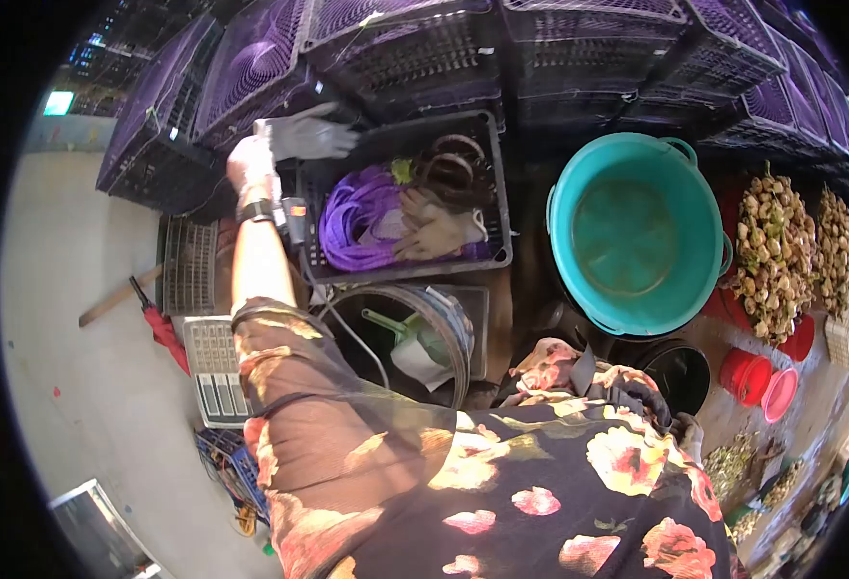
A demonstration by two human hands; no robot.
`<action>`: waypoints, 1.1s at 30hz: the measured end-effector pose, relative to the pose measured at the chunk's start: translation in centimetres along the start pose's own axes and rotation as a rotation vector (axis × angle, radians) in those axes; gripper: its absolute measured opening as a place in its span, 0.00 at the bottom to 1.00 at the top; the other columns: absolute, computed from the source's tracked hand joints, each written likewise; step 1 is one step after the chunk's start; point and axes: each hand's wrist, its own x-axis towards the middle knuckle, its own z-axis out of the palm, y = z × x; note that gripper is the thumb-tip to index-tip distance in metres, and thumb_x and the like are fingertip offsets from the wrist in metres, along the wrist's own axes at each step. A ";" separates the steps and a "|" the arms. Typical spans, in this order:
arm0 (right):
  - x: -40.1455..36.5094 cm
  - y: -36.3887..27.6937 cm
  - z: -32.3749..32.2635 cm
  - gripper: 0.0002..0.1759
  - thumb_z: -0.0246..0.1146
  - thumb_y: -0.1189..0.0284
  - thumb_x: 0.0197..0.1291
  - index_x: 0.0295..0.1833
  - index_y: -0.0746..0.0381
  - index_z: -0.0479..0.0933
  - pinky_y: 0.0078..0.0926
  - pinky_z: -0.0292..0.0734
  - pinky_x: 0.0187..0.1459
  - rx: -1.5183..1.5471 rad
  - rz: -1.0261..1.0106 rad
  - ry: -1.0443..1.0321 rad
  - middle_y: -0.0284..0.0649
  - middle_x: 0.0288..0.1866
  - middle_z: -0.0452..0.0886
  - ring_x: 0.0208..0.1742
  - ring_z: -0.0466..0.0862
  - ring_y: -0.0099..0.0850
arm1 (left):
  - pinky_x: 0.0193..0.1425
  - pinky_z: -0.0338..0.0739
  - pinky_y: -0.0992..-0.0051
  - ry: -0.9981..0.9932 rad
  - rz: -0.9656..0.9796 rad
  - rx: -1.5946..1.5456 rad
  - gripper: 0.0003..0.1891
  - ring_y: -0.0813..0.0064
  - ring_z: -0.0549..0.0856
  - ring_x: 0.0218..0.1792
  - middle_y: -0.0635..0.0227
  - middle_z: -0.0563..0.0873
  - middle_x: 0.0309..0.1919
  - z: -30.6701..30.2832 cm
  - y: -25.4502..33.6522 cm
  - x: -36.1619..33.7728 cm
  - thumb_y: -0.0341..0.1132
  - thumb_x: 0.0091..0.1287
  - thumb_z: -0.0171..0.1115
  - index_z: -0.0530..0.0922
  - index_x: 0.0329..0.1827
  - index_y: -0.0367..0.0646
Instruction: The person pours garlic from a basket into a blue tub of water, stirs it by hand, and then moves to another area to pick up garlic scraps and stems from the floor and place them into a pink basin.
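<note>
My left hand (252, 166) is stretched forward at the upper left, closed on a pale grey work glove (314, 136) whose fingers point right. A dark band sits on my left wrist. Just right of the hand is a black plastic crate (500, 198), holding a coil of purple strap (352, 227), cream work gloves (434, 227) and brown rings (456, 164). Beside my floral clothing at the right is a small greyish shape, perhaps my right hand (692, 437) in a glove; its fingers cannot be made out.
A large teal tub (561, 227) stands right of the crate. Stacked crates (405, 72) line the back. A round container (463, 357) holds a green scoop (390, 323). Garlic-like bulbs (777, 251), red buckets (745, 378) and a pink basin (780, 396) are right; a red umbrella (166, 333) is left.
</note>
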 end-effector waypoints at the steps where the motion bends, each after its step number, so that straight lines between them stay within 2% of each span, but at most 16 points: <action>1: 0.3 -0.4 0.2 0.13 0.52 0.71 0.61 0.49 0.65 0.72 0.25 0.72 0.21 -0.006 0.007 0.016 0.42 0.27 0.77 0.23 0.76 0.31 | 0.40 0.74 0.65 0.036 -0.062 0.114 0.26 0.58 0.81 0.33 0.57 0.84 0.30 -3.1 -0.2 -0.8 0.58 0.61 0.51 0.82 0.36 0.43; 4: 0.4 -1.2 0.4 0.13 0.54 0.70 0.59 0.48 0.64 0.72 0.27 0.73 0.21 -0.011 -0.031 -0.061 0.42 0.27 0.77 0.22 0.76 0.31 | 0.38 0.72 0.59 -0.029 -0.248 0.125 0.25 0.56 0.82 0.36 0.54 0.83 0.31 -8.1 -1.5 -3.8 0.57 0.62 0.51 0.81 0.32 0.42; 5: 0.5 -1.2 0.4 0.13 0.55 0.70 0.59 0.48 0.64 0.73 0.27 0.73 0.22 -0.008 -0.047 -0.080 0.42 0.27 0.77 0.22 0.75 0.31 | 0.37 0.72 0.59 -0.036 -0.160 0.276 0.22 0.54 0.81 0.35 0.53 0.83 0.29 -7.9 -3.8 -4.1 0.54 0.62 0.52 0.81 0.30 0.42; 8: 0.2 -2.1 -0.1 0.12 0.57 0.69 0.57 0.46 0.61 0.74 0.27 0.72 0.22 -0.146 -0.052 -0.041 0.41 0.28 0.79 0.22 0.76 0.31 | 0.38 0.73 0.59 -0.010 -0.172 0.119 0.19 0.52 0.81 0.37 0.52 0.83 0.33 -4.0 -12.5 -6.3 0.50 0.62 0.52 0.82 0.33 0.43; 9: -0.6 -2.7 0.4 0.12 0.58 0.69 0.57 0.46 0.60 0.75 0.27 0.72 0.22 -0.186 -0.057 -0.025 0.41 0.29 0.79 0.22 0.76 0.31 | 0.37 0.74 0.58 0.016 -0.242 0.047 0.15 0.52 0.82 0.36 0.52 0.83 0.30 -3.2 -12.9 -7.6 0.46 0.60 0.55 0.82 0.31 0.43; 10: -1.5 -3.2 1.5 0.06 0.58 0.74 0.54 0.40 0.59 0.73 0.19 0.62 0.12 -0.079 -0.022 0.050 0.35 0.18 0.72 0.13 0.69 0.25 | 0.39 0.74 0.59 -0.081 -0.401 0.193 0.14 0.52 0.82 0.37 0.53 0.83 0.33 -2.6 -11.8 -8.6 0.45 0.58 0.56 0.82 0.32 0.44; 12: -3.1 -3.7 1.5 0.07 0.58 0.74 0.55 0.40 0.59 0.73 0.18 0.61 0.12 -0.089 -0.059 0.009 0.34 0.17 0.71 0.13 0.68 0.23 | 0.39 0.74 0.59 -0.163 -0.298 0.169 0.14 0.51 0.82 0.37 0.54 0.83 0.34 -1.1 -12.2 -12.1 0.45 0.58 0.55 0.82 0.33 0.46; 15: -2.5 -3.2 0.1 0.06 0.58 0.75 0.55 0.40 0.60 0.75 0.19 0.63 0.14 -0.106 -0.060 0.019 0.36 0.19 0.73 0.14 0.69 0.25 | 0.39 0.74 0.59 -0.267 -0.121 0.238 0.13 0.51 0.81 0.38 0.54 0.83 0.33 5.3 -16.1 -15.5 0.44 0.58 0.54 0.82 0.32 0.46; 17: -2.3 -3.5 0.2 0.06 0.58 0.75 0.55 0.39 0.61 0.75 0.20 0.65 0.15 -0.136 -0.083 0.016 0.37 0.20 0.74 0.15 0.71 0.25 | 0.41 0.74 0.60 -0.299 -0.350 0.110 0.11 0.51 0.80 0.39 0.56 0.83 0.34 5.3 -13.5 -17.4 0.42 0.55 0.56 0.81 0.32 0.48; 19: -1.6 -3.6 0.2 0.06 0.58 0.74 0.55 0.39 0.61 0.75 0.21 0.66 0.16 -0.172 -0.113 0.000 0.37 0.21 0.75 0.16 0.72 0.26 | 0.42 0.73 0.59 -0.239 -0.423 0.049 0.09 0.50 0.80 0.41 0.55 0.82 0.36 4.8 -12.1 -18.3 0.40 0.54 0.55 0.81 0.33 0.49; 25: 4.3 -3.5 -1.2 0.06 0.59 0.74 0.55 0.38 0.61 0.77 0.24 0.71 0.19 -0.333 -0.431 -0.074 0.40 0.24 0.77 0.18 0.75 0.29 | 0.42 0.73 0.58 -0.270 -0.327 0.149 0.09 0.48 0.79 0.42 0.53 0.82 0.38 4.1 -15.3 -18.8 0.36 0.54 0.53 0.80 0.34 0.45; 26: 4.8 -3.2 -1.5 0.06 0.59 0.74 0.55 0.38 0.62 0.77 0.25 0.72 0.19 -0.340 -0.460 -0.088 0.40 0.25 0.78 0.19 0.76 0.29 | 0.40 0.74 0.60 -0.192 -0.370 0.166 0.09 0.49 0.80 0.38 0.53 0.82 0.35 3.2 -14.8 -19.5 0.34 0.54 0.52 0.79 0.30 0.42; 27: 4.3 -3.5 -1.0 0.06 0.59 0.73 0.55 0.38 0.62 0.77 0.25 0.73 0.21 -0.305 -0.377 -0.093 0.40 0.26 0.78 0.21 0.77 0.29 | 0.38 0.74 0.62 -0.172 -0.222 0.101 0.08 0.51 0.81 0.34 0.53 0.82 0.30 2.6 -15.5 -20.0 0.32 0.54 0.51 0.78 0.26 0.40; 29: 1.8 -4.6 0.7 0.07 0.59 0.73 0.55 0.39 0.62 0.77 0.26 0.76 0.26 -0.233 -0.212 -0.096 0.40 0.27 0.79 0.25 0.79 0.30 | 0.33 0.74 0.67 -0.038 -0.155 0.202 0.06 0.59 0.81 0.29 0.56 0.82 0.24 1.8 -16.2 -20.7 0.29 0.54 0.51 0.77 0.23 0.39; 31: 0.0 -4.7 1.1 0.08 0.58 0.72 0.55 0.40 0.62 0.77 0.25 0.76 0.27 -0.233 -0.173 -0.091 0.40 0.28 0.79 0.25 0.79 0.30 | 0.31 0.72 0.70 0.095 -0.249 -0.124 0.05 0.66 0.80 0.25 0.62 0.80 0.21 -0.4 -14.4 -20.9 0.27 0.54 0.52 0.76 0.23 0.39; 33: 1.8 -3.8 0.0 0.08 0.56 0.73 0.56 0.41 0.61 0.76 0.27 0.75 0.24 -0.231 -0.200 -0.101 0.40 0.27 0.80 0.23 0.79 0.31 | 0.31 0.72 0.70 0.032 -0.193 -0.074 0.05 0.69 0.79 0.25 0.64 0.81 0.22 -1.1 -15.3 -19.4 0.29 0.56 0.54 0.78 0.27 0.39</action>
